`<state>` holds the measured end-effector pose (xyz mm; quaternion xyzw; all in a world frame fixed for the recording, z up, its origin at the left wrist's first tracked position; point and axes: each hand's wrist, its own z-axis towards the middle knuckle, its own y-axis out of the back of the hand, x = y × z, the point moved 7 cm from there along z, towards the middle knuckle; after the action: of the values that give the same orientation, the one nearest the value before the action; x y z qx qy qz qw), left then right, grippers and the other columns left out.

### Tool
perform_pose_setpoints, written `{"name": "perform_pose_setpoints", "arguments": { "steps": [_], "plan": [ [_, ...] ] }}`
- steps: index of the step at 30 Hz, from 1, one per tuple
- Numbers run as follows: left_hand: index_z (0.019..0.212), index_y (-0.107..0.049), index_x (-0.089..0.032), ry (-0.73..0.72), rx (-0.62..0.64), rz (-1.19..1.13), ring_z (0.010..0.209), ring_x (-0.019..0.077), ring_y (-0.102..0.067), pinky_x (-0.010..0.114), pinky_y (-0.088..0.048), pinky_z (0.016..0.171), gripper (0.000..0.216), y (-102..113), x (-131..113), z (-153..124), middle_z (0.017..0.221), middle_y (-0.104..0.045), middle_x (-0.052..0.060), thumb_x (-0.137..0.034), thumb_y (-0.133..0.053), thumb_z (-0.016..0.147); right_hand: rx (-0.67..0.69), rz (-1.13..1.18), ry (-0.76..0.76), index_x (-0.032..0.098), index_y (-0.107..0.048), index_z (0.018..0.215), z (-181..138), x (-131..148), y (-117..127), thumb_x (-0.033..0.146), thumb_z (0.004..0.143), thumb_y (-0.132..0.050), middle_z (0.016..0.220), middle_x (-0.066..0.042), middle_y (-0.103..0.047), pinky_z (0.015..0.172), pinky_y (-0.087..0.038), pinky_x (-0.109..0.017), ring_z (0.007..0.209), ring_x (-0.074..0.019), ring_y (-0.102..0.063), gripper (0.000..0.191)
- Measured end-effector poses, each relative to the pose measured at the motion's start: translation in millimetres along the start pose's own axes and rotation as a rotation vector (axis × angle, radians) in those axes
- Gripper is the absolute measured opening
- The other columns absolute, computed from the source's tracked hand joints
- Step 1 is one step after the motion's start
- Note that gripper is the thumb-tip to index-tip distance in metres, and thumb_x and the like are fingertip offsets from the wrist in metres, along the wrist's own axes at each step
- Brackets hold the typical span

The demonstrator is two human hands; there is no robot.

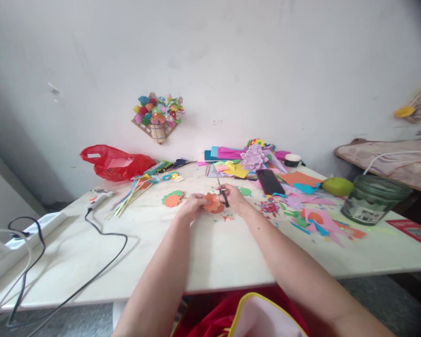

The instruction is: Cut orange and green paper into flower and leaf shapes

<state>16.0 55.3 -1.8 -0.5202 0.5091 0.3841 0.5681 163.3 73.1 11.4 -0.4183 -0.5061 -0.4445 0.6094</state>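
Note:
In the middle of the white table, my left hand (193, 206) pinches an orange flower-shaped cutout (212, 202) with scalloped edges. My right hand (234, 199) is closed around a pair of scissors (224, 194), whose dark handle shows below the fingers and whose blades point up and away. The cutout lies between both hands, close to the scissors. Just left of my left hand is a stack of orange and green scalloped cutouts (173, 199). Small orange and green paper scraps (228, 218) lie beneath the hands. A green round piece (245, 191) rests beyond my right hand.
Left are a glue gun (100, 200) with its cord, a power strip (38, 229) and a red plastic bag (115, 161). Right are a phone (270, 181), coloured scraps (323, 222) and a glass jar (370, 199). A purple flower (254, 157) sits at the back.

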Motion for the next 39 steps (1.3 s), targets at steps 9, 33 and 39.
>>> {"name": "perform_pose_setpoints", "arguments": {
  "steps": [9, 33, 39],
  "plan": [
    [0.061, -0.069, -0.014, -0.081, -0.131, -0.14, 0.056, 0.0173, -0.068, 0.027, -0.054, 0.059, 0.019, 8.0, -4.9, 0.1, 0.061, -0.072, 0.005, -0.008, -0.086, 0.052, -0.017, -0.045, -0.032, 0.021, -0.06, 0.091, -2.2, 1.5, -1.6, 0.025, 0.061, -0.081, 0.058, 0.005, -0.06, 0.038, -0.029, -0.018, 0.048, -0.0119, -0.056, 0.037],
    [0.06, -0.058, -0.017, -0.12, -0.339, -0.385, 0.056, 0.0147, -0.067, 0.03, -0.06, 0.069, 0.023, 31.5, -7.9, 1.1, 0.059, -0.067, 0.001, -0.003, -0.077, 0.06, 0.359, -0.366, -0.114, 0.018, -0.057, 0.074, -23.7, 8.6, -17.1, 0.042, 0.086, -0.073, 0.051, 0.004, -0.061, 0.034, -0.035, -0.016, 0.035, -0.0067, -0.051, 0.032],
    [0.06, -0.055, -0.018, -0.106, -0.338, -0.394, 0.058, 0.014, -0.068, 0.028, -0.06, 0.068, 0.028, 31.0, -4.1, 2.5, 0.06, -0.068, 0.0, -0.004, -0.079, 0.059, 0.34, -0.324, -0.161, 0.019, -0.057, 0.075, -24.0, 5.3, -18.8, 0.04, 0.083, -0.075, 0.052, 0.006, -0.061, 0.033, -0.036, -0.017, 0.034, -0.0071, -0.051, 0.03]
  ]
}}
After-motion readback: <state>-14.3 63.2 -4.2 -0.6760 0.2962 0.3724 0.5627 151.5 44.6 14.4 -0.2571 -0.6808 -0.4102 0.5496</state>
